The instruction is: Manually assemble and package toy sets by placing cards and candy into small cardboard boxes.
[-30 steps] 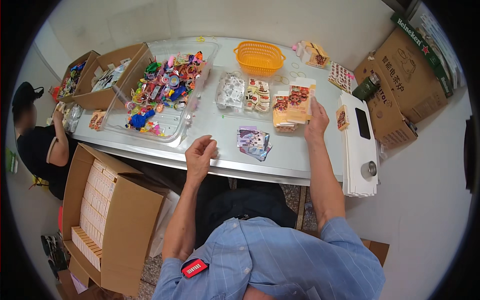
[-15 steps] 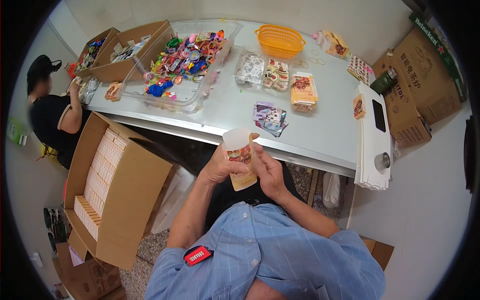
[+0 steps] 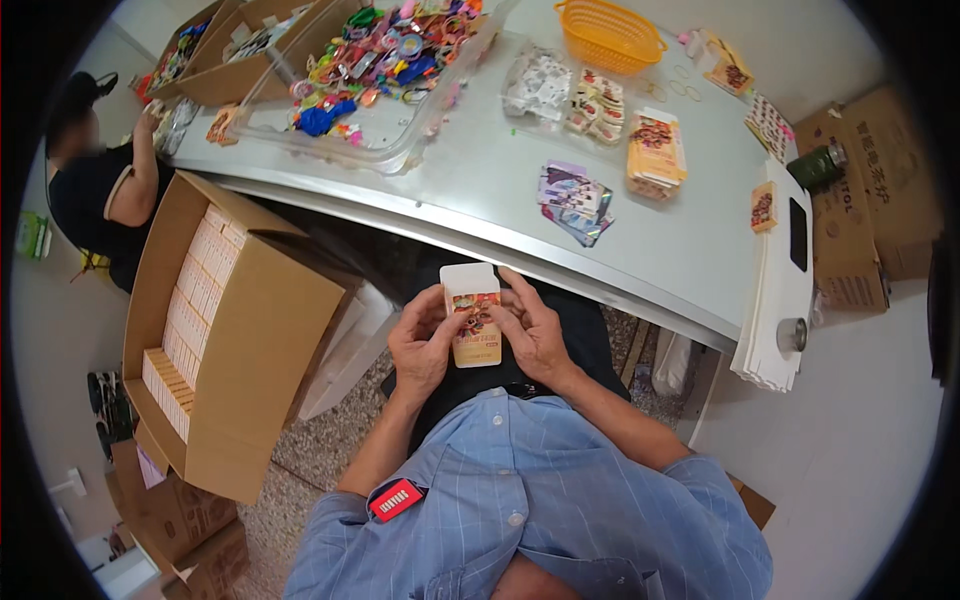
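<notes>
Between my two hands, over my lap, is a small flat printed paper box (image 3: 477, 345) in yellow and orange, its white top flap standing up. My left hand (image 3: 420, 345) grips the box's left edge, thumb across the front. On the other edge my right hand (image 3: 532, 335) holds it too, thumb on the printed face and fingers behind. Beyond them on the table lie a fanned pile of picture cards (image 3: 575, 203) and a stack of similar yellow boxes (image 3: 656, 155).
A clear tub of colourful trinkets (image 3: 400, 160), a yellow basket (image 3: 612, 38) and clear trays with small items (image 3: 597, 105) stand on the table (image 3: 480, 215). At left is a carton (image 3: 255, 370) packed with small boxes. Another person (image 3: 110, 190) works at far left. A white device (image 3: 775, 290) sits at right.
The box has turned from tilted to upright and facing me, its top flap now flat and visible. My right hand has shifted onto its right edge. The view has shifted slightly.
</notes>
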`<state>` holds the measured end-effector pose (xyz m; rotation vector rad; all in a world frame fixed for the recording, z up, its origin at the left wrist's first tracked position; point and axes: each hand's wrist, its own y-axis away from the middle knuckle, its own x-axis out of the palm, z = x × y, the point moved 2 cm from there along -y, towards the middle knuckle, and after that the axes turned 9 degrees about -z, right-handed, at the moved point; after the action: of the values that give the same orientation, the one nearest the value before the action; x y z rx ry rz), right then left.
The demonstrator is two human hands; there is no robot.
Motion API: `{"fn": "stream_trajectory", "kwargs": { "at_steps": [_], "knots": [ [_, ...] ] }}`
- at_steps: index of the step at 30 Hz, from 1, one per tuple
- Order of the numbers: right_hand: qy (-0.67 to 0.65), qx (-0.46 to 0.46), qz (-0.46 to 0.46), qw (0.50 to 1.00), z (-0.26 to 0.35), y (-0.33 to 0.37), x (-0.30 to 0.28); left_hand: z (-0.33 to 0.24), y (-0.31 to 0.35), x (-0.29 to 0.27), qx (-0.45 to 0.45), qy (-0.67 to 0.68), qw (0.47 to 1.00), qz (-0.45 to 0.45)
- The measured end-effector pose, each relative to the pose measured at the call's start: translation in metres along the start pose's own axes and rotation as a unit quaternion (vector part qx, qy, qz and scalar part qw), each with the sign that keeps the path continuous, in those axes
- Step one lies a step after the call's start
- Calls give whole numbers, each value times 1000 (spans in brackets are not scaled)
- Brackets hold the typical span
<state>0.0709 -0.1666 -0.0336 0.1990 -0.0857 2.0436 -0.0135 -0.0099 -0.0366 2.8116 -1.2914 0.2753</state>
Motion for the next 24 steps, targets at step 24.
{"fn": "stream_trajectory", "kwargs": {
  "at_steps": [24],
  "knots": [
    [-33,58,113,991,-24,-1,-10,-7,10,-36,-125,-19,987,99]
  ]
}}
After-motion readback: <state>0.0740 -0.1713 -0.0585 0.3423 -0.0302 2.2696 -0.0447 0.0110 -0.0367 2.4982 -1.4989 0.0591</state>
